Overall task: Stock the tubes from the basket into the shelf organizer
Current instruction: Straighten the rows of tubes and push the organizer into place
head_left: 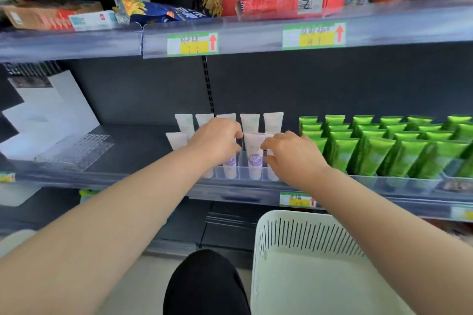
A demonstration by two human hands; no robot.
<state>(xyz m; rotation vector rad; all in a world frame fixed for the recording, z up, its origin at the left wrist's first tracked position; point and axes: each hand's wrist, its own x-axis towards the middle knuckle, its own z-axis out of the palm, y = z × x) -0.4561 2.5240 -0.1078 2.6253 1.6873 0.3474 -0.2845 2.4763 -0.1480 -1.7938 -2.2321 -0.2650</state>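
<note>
Tubes (254,156), white with purple print, stand cap-down in the clear shelf organizer (242,174) at the front of the middle shelf (143,143). They sit in narrow lanes with more white tubes in rows behind. Standing them this way keeps the printed faces toward the aisle, and the dividers stop them from toppling.

Both hands are at the front row. The left hand (215,140) arches over the left lanes with its fingers curled down onto the tube tops. I cannot tell whether that grip holds a tube or only steadies the row. The right hand (291,156) comes in from the other side. Its thumb and forefinger seem to be pinching the end tube (271,174), probably to seat it square in its lane, though the hand hides most of it.

The white basket (307,233) sits low, just below the shelf edge. No tube shows in the part of it that is in view, so I judge the stocking nearly done.

Green tubes (378,153) are packed in their own tray, and the nearest ones are partly hidden behind the right hand. That leaves little room for the knuckles, and a careless pull-back could knock them. A clear dimpled tray (76,151) and white card (51,115) lie well apart to the left. Snack boxes (289,2) fill the upper shelf, whose lip with its price label (192,43) hangs above the hands.
</note>
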